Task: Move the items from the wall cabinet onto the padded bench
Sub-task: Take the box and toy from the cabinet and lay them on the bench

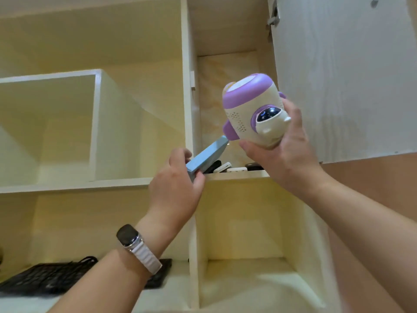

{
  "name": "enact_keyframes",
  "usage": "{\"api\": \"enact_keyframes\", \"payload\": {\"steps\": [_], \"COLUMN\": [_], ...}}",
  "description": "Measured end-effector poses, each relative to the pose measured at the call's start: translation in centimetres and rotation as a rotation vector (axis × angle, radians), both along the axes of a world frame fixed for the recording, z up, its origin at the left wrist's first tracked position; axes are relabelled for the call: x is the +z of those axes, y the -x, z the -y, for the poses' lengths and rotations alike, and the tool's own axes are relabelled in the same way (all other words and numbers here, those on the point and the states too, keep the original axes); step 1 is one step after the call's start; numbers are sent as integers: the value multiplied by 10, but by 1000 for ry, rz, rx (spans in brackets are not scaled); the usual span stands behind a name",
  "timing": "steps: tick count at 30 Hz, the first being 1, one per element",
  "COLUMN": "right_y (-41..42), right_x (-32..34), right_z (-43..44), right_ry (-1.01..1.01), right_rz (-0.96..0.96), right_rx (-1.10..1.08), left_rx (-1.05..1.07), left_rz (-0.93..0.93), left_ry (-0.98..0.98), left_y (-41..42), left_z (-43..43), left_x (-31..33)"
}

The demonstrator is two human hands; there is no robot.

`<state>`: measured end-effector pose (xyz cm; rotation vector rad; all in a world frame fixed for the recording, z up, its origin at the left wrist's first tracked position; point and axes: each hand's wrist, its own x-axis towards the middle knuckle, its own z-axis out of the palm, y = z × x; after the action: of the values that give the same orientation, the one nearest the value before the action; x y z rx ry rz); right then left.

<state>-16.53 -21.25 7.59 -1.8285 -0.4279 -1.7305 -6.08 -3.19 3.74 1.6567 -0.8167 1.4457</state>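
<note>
I look up into the wall cabinet (186, 64), whose narrow right compartment stands open. My right hand (282, 152) grips a white and purple rocket-shaped toy (250, 109) with a small astronaut face on its side, held tilted in front of that compartment. My left hand (178, 184) grips the near end of a flat light-blue box (206, 154), which slants out over the shelf edge. Behind the box, several small black and white devices (228, 168) lie on the shelf, partly hidden. The padded bench is out of view.
The cabinet door (343, 75) hangs open on the right, close to my right hand. Open cubbies fill the left side. A black keyboard (52, 276) with its cable lies on the lower left shelf. A smartwatch (130, 238) sits on my left wrist.
</note>
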Motion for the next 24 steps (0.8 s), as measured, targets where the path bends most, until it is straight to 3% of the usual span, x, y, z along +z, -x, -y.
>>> {"api": "enact_keyframes", "payload": {"steps": [7, 11, 24], "right_y": [31, 47, 61], "right_x": [-28, -58, -188], "right_z": [-7, -25, -116], "right_ry": [-46, -178, -551], "right_rz": [-62, -76, -173], "right_rx": [-28, -46, -298], "left_rx": [-84, -225, -1191], "left_rz": [-109, -100, -676], "left_ry": [-58, 20, -4], "left_y": [-13, -13, -14], "left_z": [-25, -32, -44], "left_x": [-29, -54, -175]}}
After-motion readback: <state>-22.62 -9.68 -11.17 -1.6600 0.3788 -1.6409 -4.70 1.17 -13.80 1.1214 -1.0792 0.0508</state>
